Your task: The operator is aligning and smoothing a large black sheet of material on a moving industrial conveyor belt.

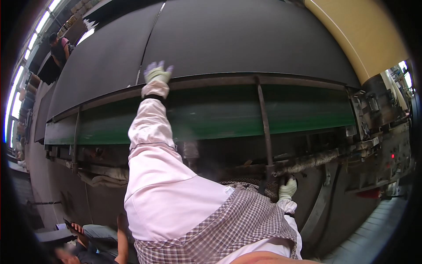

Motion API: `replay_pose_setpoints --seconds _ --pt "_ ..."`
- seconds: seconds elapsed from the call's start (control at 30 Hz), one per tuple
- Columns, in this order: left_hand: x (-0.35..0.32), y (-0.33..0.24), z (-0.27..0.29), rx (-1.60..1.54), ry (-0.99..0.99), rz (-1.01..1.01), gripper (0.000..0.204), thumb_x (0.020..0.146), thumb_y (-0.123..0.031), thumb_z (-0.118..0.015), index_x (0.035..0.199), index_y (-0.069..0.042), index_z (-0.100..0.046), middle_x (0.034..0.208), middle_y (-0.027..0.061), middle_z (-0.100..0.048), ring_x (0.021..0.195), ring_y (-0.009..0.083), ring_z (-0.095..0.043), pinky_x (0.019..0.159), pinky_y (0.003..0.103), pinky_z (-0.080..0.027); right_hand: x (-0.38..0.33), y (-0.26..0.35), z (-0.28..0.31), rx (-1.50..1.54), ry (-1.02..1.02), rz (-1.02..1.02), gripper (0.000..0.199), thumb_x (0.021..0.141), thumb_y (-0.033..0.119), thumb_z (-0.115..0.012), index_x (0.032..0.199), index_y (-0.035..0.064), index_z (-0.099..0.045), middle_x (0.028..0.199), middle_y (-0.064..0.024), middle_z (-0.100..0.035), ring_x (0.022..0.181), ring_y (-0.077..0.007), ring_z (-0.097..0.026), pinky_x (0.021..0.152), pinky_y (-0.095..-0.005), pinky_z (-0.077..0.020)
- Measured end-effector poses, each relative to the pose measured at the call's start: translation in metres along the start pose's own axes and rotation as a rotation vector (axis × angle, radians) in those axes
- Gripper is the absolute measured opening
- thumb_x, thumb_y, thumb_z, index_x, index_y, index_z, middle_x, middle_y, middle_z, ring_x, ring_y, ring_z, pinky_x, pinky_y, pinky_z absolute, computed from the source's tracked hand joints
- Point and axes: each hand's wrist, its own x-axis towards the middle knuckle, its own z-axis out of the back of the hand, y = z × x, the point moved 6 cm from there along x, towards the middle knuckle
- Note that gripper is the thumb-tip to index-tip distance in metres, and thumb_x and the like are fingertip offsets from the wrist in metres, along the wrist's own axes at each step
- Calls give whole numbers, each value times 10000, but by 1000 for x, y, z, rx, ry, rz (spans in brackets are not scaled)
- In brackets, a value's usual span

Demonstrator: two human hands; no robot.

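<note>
The left hand (pixel 157 75), gloved, lay flat with fingers spread on the black sheet (pixel 228 39) at twelve o'clock, apparently pressing it smooth; the sheet looked matte and broad. At five o'clock the right hand (pixel 287 189) gripped the machine's frame bar (pixel 268 169), likely bracing the reach

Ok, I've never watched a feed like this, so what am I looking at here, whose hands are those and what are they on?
This is one wide fisheye view from a camera on the worker's head, looking down, so straight edges bend. The left hand, in a pale knit glove with a pink sleeve, reaches forward and rests on a broad black sheet lying over a long machine with a green band under its metal rail. The right hand, also gloved, sits low against the machine's frame near a wrapped pipe; what it grips is unclear. Another person stands far left, and someone sits at the lower left.
</note>
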Motion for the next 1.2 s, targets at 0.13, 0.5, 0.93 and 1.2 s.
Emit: replay_pose_setpoints --seconds 0.13,0.5,0.93,1.2 --pt "13 49 -16 32 241 -5 711 892 -654 -398 1460 -229 -348 1530 91 -288 1421 282 -234 1158 440 -190 3 2 0 -14 -13 -8 263 780 245 -633 942 37 -635 876 -191 -624 807 -391 -595 716 -487 -485" --pt "-25 -114 -15 -8 231 -243 629 950 -559 -312 1417 -153 -420 1465 137 -392 1335 337 -383 1096 435 -326 4 14 10 60 22 -4 242 804 250 -620 956 61 -618 913 -187 -623 828 -397 -588 728 -491 -471" --pt "-68 -327 1 84 274 -448 690 934 -600 -291 1242 -63 -598 1308 181 -538 1250 310 -475 1038 424 -352 13 23 30 84 86 -17 232 753 252 -636 906 79 -640 830 -162 -635 776 -366 -610 692 -488 -483" --pt "-81 -432 -10 70 147 -818 514 952 -495 -315 1237 -173 -598 1226 120 -599 1159 335 -520 995 436 -397 15 26 49 163 134 -46 276 777 295 -619 940 73 -634 875 -152 -633 811 -348 -616 742 -474 -487"
